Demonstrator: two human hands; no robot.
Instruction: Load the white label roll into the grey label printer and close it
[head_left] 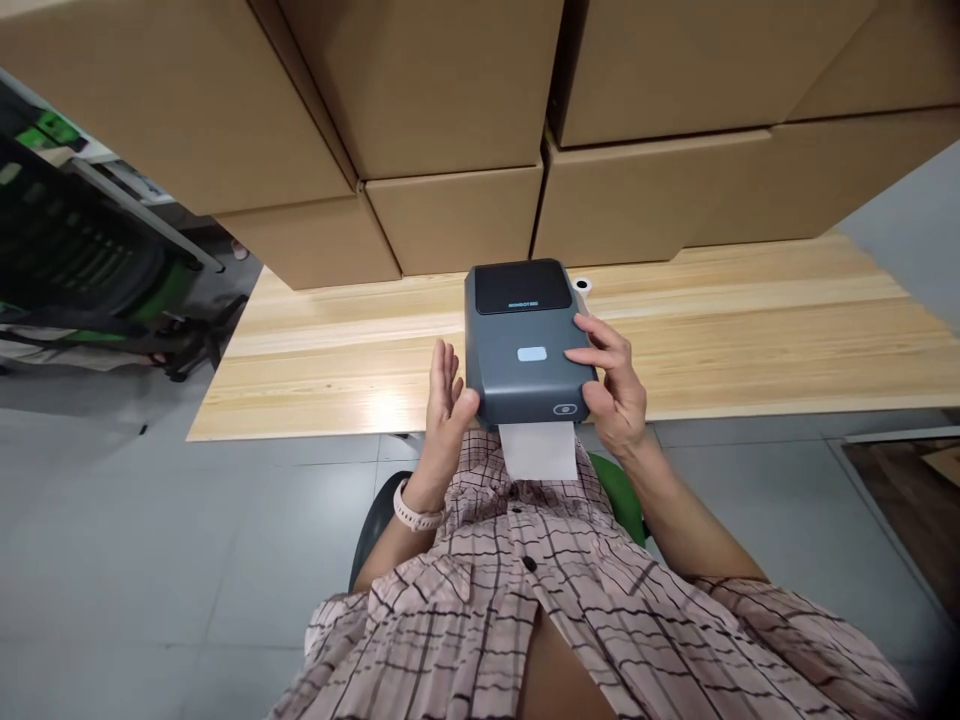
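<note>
A dark grey label printer (499, 360) sits at the front edge of the wooden table. Its top has a glossy black panel and a pale rectangular button or window. White label paper (538, 452) hangs out of its front, over my lap. My left hand (448, 405) is at the printer's left side, fingers stretched out and the thumb against the front left corner. Over the right edge curls my right hand (616, 385), with fingertips on the top and the thumb near the front right corner.
Cardboard boxes (450, 90) are stacked along the back of the wooden table (337, 370). A small white round object with a dark centre (582, 286) is just behind the printer's right side. A dark office chair (67, 230) stands on the left.
</note>
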